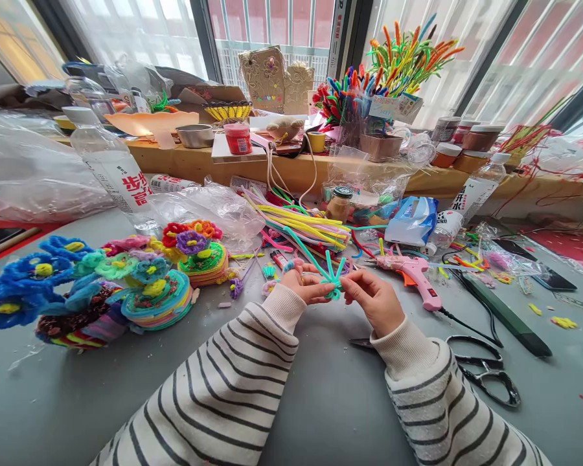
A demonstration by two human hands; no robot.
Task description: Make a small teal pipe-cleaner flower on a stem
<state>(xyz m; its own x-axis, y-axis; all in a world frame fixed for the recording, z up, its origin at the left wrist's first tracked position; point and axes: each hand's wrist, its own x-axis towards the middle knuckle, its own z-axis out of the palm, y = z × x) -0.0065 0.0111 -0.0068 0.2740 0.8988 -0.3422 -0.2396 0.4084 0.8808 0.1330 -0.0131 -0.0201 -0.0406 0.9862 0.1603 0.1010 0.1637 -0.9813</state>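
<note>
Between my two hands, above the middle of the grey table, is a piece of turquoise pipe cleaners (331,279) with spokes fanning out and one long stem reaching up and left. My left hand (309,285) pinches it from the left, thumb and fingers closed. My right hand (375,299) closes thumb and forefinger at its right side. Scissors (486,370) with black handles lie partly under my right forearm, one blade tip showing. Behind my right hand rests a pink hot glue gun (418,275).
Pipe-cleaner flower pots (158,298) stand on the left. A bundle of loose pipe cleaners (301,223) lies behind my hands. Water bottles (111,165), a small jar (339,204), a blue packet (411,220) and a dark green bar (508,314) are around. A cluttered ledge (199,165) runs below the windows.
</note>
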